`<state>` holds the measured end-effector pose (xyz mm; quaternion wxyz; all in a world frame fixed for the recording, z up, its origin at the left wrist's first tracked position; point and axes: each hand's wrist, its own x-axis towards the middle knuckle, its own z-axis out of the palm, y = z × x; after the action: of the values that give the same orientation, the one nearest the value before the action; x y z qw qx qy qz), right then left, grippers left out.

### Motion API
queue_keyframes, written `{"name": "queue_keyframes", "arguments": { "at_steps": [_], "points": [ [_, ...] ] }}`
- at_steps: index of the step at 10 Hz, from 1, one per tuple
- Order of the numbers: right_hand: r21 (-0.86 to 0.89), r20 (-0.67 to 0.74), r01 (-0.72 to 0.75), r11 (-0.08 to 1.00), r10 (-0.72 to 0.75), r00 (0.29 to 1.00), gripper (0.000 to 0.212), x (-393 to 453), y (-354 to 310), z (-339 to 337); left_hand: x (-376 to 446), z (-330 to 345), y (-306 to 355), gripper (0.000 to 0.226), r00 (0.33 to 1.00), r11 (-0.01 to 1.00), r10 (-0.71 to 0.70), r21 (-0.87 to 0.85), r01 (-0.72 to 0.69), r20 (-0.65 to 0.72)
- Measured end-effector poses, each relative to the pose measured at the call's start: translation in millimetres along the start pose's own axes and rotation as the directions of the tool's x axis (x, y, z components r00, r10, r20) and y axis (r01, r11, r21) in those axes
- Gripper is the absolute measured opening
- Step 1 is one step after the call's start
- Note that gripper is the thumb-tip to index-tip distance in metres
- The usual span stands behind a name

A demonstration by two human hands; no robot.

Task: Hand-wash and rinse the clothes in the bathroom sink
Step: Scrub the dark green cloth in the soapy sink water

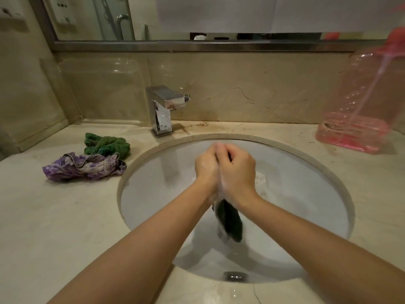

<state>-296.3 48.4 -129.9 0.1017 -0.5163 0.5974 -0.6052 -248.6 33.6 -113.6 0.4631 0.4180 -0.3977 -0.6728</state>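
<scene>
Sink [140, 194]: one round white basin with a smooth glossy wall, set under a pale stone rim; a metal drain ring [236, 276] shows at its near edge.
Dark cloth [230, 222]: one wet, limp dark green piece, hanging down from between the two hands over the basin; white suds cling to its lower left edge.
Left hand [206, 167]: soapy, fingers curled, pressed against the right hand and gripping the upper part of the dark cloth.
Right hand [238, 170]: fingers curled round the same cloth, knuckles up, palm side against the left hand.
Tabletop [65, 216]: pale, polished, marble-like stone around the sink.
Green cloth [107, 145]: one crumpled, nubby towel-like piece on the tabletop left of the sink.
Purple cloth [85, 166]: one crumpled thin piece with a floral print, lying just in front of the green one and touching it.
Tap [163, 110]: one square chrome block with water drops on its front, behind the sink.
Bottle [359, 106]: one clear pink plastic pump bottle at the right, a little pink liquid at its bottom, a tube running down inside.
Mirror [92, 18]: metal-framed, above the stone backsplash.
</scene>
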Motion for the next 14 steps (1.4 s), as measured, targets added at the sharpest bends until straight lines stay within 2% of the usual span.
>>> {"name": "queue_keyframes", "arguments": {
  "at_steps": [1,2,3,4,5,7,8,9,10,11,12,13,14],
  "points": [
    [-0.051,0.029,0.08,0.996,-0.078,0.997,0.041,2,-1,1,-3,-1,4,0.041,1.0,1.0,-0.005,-0.02,0.006,0.01],
    [-0.106,0.031,0.045,0.993,-0.042,0.999,0.042,6,8,-2,-9,0,1,0.041,0.997,0.998,-0.064,-0.005,0.064,0.032],
    [-0.076,0.094,0.162,0.984,-0.155,0.983,0.042,-3,3,0,-7,-4,6,0.041,0.999,0.999,-0.036,0.02,0.035,0.026],
    [-0.235,0.095,-0.01,0.972,0.033,0.995,0.046,19,12,-8,-13,-1,11,0.034,0.989,0.989,-0.146,0.041,0.144,0.04],
    [-0.203,0.126,0.088,0.975,-0.063,0.99,0.045,1,9,0,-14,-3,13,0.039,0.985,0.984,-0.161,-0.062,0.164,0.063],
    [-0.291,0.095,0.001,0.957,0.028,0.995,0.044,17,22,-7,-16,0,14,0.033,0.985,0.984,-0.17,0.051,0.169,0.022],
    [-0.196,0.155,0.174,0.965,-0.145,0.977,0.044,-11,1,3,-18,-4,16,0.037,0.993,0.991,-0.116,0.065,0.117,-0.014],
    [-0.316,0.121,0.0,0.949,0.04,0.992,0.044,15,19,-3,-14,0,16,0.034,0.982,0.981,-0.189,0.044,0.189,0.003],
    [-0.245,0.12,0.133,0.961,-0.106,0.987,0.043,3,16,-6,-18,2,14,0.044,0.975,0.974,-0.223,-0.04,0.224,0.027],
    [-0.278,0.149,0.157,0.948,-0.119,0.982,0.041,2,13,-1,-16,1,11,0.046,0.985,0.981,-0.167,-0.097,0.17,0.036],
    [-0.396,0.067,-0.069,0.916,0.104,0.992,0.043,23,23,-15,-17,5,11,0.042,0.986,0.988,-0.149,0.047,0.145,0.08],
    [-0.215,0.064,0.161,0.963,-0.151,0.986,0.042,1,12,-7,-9,2,5,0.044,0.997,0.995,-0.065,0.081,0.06,0.051],
    [-0.244,0.081,0.163,0.956,-0.147,0.986,0.044,5,16,2,-13,-1,10,0.041,0.993,0.993,-0.11,0.046,0.108,0.044]
  ]
}}
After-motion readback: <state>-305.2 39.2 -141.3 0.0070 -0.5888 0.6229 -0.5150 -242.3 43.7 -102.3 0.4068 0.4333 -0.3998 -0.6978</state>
